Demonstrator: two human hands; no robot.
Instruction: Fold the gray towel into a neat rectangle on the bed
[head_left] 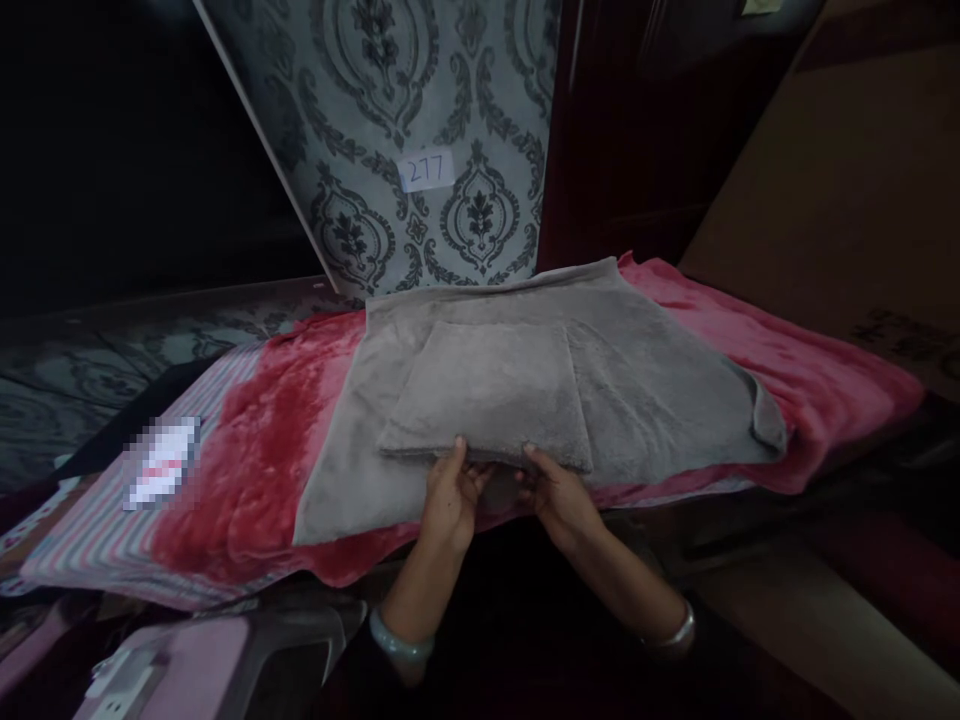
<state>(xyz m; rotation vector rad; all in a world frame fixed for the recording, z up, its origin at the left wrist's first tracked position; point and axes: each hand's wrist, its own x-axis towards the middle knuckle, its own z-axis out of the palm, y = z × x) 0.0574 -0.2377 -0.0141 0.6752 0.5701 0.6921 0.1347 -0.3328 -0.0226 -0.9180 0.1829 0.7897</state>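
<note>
A grey plush cloth folded into a neat rectangle [495, 390] lies on a larger spread grey cloth [660, 380]. My left hand [454, 490] pinches the near edge of the folded cloth, thumb on top and fingers curled beneath. A short way to the right, my right hand [551, 490] grips the same edge in the same manner. Both hands are closed on the cloth, and the fingertips under it are partly hidden. The far right corner of the spread cloth is turned up.
Beneath the grey cloths lies a red and pink blanket [255, 450] over a striped sheet [97, 530]. Patterned wallpaper [480, 215] with a paper label [426, 170] reading 277 stands behind. A cardboard panel [840, 180] leans at the right; a power strip [124, 685] is at lower left.
</note>
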